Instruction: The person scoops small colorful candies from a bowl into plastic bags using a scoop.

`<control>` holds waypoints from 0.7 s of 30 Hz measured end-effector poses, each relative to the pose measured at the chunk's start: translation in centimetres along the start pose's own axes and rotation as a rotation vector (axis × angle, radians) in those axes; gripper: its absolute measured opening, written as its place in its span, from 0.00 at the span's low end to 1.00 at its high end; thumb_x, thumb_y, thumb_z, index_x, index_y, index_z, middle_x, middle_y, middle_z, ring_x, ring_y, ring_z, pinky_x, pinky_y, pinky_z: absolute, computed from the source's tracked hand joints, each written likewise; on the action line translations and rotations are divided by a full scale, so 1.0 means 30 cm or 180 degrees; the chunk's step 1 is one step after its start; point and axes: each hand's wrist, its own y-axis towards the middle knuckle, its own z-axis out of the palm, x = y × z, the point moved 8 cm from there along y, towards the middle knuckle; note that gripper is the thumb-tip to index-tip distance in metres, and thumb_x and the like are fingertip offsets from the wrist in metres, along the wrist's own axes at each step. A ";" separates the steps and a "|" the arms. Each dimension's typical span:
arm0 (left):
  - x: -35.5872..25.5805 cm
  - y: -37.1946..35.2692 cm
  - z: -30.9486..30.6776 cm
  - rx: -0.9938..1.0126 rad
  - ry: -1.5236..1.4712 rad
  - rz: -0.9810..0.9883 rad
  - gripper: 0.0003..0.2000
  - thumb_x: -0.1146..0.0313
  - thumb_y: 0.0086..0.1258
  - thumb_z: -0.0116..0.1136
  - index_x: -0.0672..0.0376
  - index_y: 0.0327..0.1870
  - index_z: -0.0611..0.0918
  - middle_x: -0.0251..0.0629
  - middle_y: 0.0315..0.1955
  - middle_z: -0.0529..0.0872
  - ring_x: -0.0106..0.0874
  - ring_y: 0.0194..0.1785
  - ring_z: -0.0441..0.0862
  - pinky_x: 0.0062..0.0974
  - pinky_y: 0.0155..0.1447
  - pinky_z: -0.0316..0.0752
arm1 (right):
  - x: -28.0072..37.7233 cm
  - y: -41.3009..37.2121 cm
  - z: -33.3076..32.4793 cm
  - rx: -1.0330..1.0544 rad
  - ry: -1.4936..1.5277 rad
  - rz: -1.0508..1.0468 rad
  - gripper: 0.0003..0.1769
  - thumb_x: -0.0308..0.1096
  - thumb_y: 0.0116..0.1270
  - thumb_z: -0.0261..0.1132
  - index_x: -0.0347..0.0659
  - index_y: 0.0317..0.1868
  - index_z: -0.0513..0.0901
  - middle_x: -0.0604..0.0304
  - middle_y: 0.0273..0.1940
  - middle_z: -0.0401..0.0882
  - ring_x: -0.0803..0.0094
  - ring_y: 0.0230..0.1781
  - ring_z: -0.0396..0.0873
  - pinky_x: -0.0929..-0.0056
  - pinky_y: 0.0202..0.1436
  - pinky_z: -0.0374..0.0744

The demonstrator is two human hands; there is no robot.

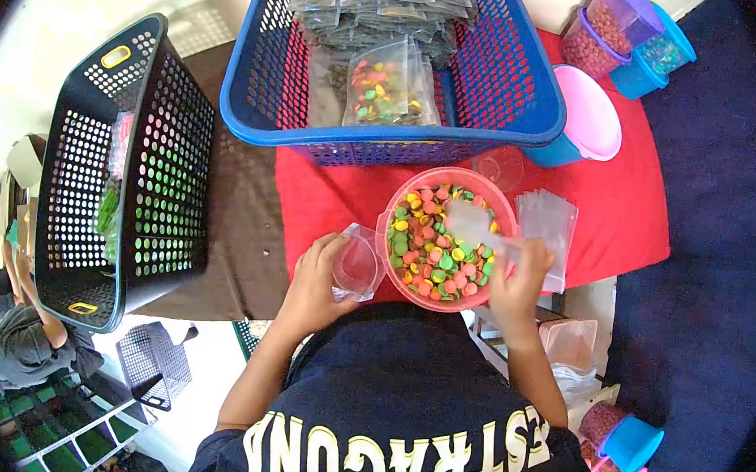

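A pink round tub [381, 236] full of red, green, yellow and orange candies [436, 257] stands on the red cloth. My left hand [316, 277], at the tub's left side, is closed on a small clear bag [358, 261] whose mouth is held open. Over the tub's right part, my right hand [523, 276] grips a pale translucent scoop [471, 223], slightly blurred, with its head over the candies. A stack of empty clear bags [545, 233] lies just right of the tub.
Behind the tub is a blue basket [386, 140] with filled bags [383, 79]. A black basket [168, 173] stands left. Back right are an empty-looking pink-rimmed bucket [591, 115] and lidded tubs [602, 40]. Another person [28, 331] is at the far lower left.
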 end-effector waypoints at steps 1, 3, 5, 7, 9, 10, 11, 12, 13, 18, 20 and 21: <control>0.000 -0.003 -0.001 -0.0016 0.0032 0.0031 0.46 0.66 0.49 0.80 0.57 0.73 0.67 0.51 0.68 0.73 0.52 0.71 0.72 0.49 0.74 0.66 | -0.036 0.007 -0.012 -0.0191 -0.0185 0.0161 0.11 0.30 0.66 0.66 0.43 0.48 0.81 0.56 0.42 0.80 0.55 0.46 0.75 0.52 0.56 0.64; -0.003 -0.008 -0.007 -0.0031 0.0066 0.0059 0.46 0.66 0.50 0.80 0.57 0.73 0.67 0.51 0.68 0.73 0.52 0.71 0.72 0.49 0.74 0.66 | -0.094 0.022 -0.009 -0.0346 -0.0317 0.0250 0.10 0.31 0.67 0.65 0.43 0.48 0.81 0.56 0.42 0.81 0.55 0.46 0.75 0.52 0.55 0.64; -0.008 -0.007 -0.010 0.0029 0.0162 -0.0005 0.46 0.65 0.51 0.80 0.57 0.74 0.66 0.51 0.68 0.73 0.51 0.72 0.71 0.49 0.74 0.66 | -0.094 -0.001 0.041 -0.0137 -0.0299 0.0121 0.10 0.31 0.67 0.65 0.43 0.48 0.81 0.56 0.42 0.81 0.55 0.46 0.75 0.52 0.55 0.64; -0.001 -0.005 -0.010 -0.0006 0.0158 0.0024 0.46 0.65 0.51 0.80 0.58 0.74 0.66 0.51 0.68 0.73 0.51 0.72 0.71 0.49 0.74 0.66 | -0.039 -0.025 0.087 0.0190 -0.0315 -0.0243 0.10 0.31 0.67 0.66 0.43 0.48 0.82 0.57 0.40 0.81 0.56 0.46 0.75 0.53 0.54 0.64; 0.001 -0.006 -0.010 -0.0036 0.0150 0.0035 0.46 0.65 0.51 0.80 0.58 0.74 0.66 0.51 0.68 0.73 0.51 0.72 0.71 0.49 0.74 0.66 | 0.018 -0.071 0.118 0.0416 -0.0111 -0.0258 0.10 0.31 0.66 0.66 0.44 0.47 0.82 0.58 0.39 0.81 0.57 0.46 0.76 0.53 0.54 0.65; 0.000 -0.005 -0.010 -0.0044 0.0127 0.0050 0.46 0.65 0.51 0.80 0.58 0.74 0.66 0.51 0.68 0.73 0.51 0.72 0.71 0.49 0.74 0.66 | 0.040 -0.094 0.136 0.0633 0.0090 -0.0281 0.11 0.30 0.65 0.67 0.44 0.47 0.82 0.59 0.38 0.81 0.58 0.45 0.76 0.53 0.53 0.65; -0.002 -0.004 -0.012 -0.0057 0.0106 0.0063 0.46 0.65 0.51 0.80 0.58 0.74 0.66 0.51 0.68 0.73 0.52 0.71 0.71 0.49 0.74 0.66 | 0.050 -0.112 0.135 0.0635 0.0092 -0.0286 0.11 0.30 0.65 0.67 0.44 0.47 0.82 0.59 0.38 0.81 0.58 0.45 0.76 0.53 0.53 0.65; -0.001 -0.004 -0.013 -0.0060 0.0108 0.0054 0.46 0.65 0.51 0.80 0.58 0.74 0.66 0.51 0.68 0.73 0.52 0.71 0.71 0.49 0.74 0.66 | 0.060 -0.128 0.128 0.0550 0.0231 -0.0291 0.11 0.30 0.64 0.68 0.45 0.47 0.82 0.60 0.38 0.81 0.58 0.44 0.76 0.53 0.53 0.65; 0.000 -0.004 -0.009 -0.0030 0.0093 0.0027 0.46 0.65 0.51 0.80 0.58 0.74 0.67 0.51 0.68 0.73 0.52 0.71 0.71 0.49 0.74 0.66 | 0.065 -0.133 0.121 0.0467 0.0369 -0.0294 0.11 0.29 0.62 0.68 0.45 0.46 0.83 0.61 0.37 0.81 0.59 0.43 0.77 0.52 0.53 0.65; 0.000 -0.007 -0.005 -0.0008 0.0102 0.0015 0.46 0.65 0.51 0.80 0.58 0.73 0.67 0.51 0.69 0.73 0.52 0.71 0.71 0.49 0.74 0.66 | 0.023 -0.126 0.026 0.0553 0.0344 -0.0438 0.11 0.29 0.58 0.70 0.45 0.43 0.83 0.62 0.36 0.81 0.60 0.41 0.75 0.53 0.54 0.65; 0.012 -0.011 0.004 -0.0010 0.0056 0.0005 0.46 0.65 0.51 0.80 0.57 0.73 0.67 0.51 0.69 0.73 0.52 0.71 0.71 0.49 0.74 0.66 | -0.005 -0.100 -0.027 0.0598 0.0347 -0.0364 0.12 0.28 0.55 0.71 0.45 0.41 0.83 0.63 0.35 0.79 0.60 0.41 0.74 0.53 0.54 0.65; 0.009 -0.013 0.005 0.0001 0.0053 0.0001 0.46 0.65 0.51 0.80 0.57 0.73 0.67 0.51 0.69 0.73 0.52 0.71 0.71 0.49 0.74 0.66 | -0.006 -0.084 -0.055 0.0451 0.0172 -0.0504 0.14 0.27 0.53 0.71 0.45 0.41 0.83 0.62 0.34 0.78 0.60 0.41 0.74 0.55 0.53 0.64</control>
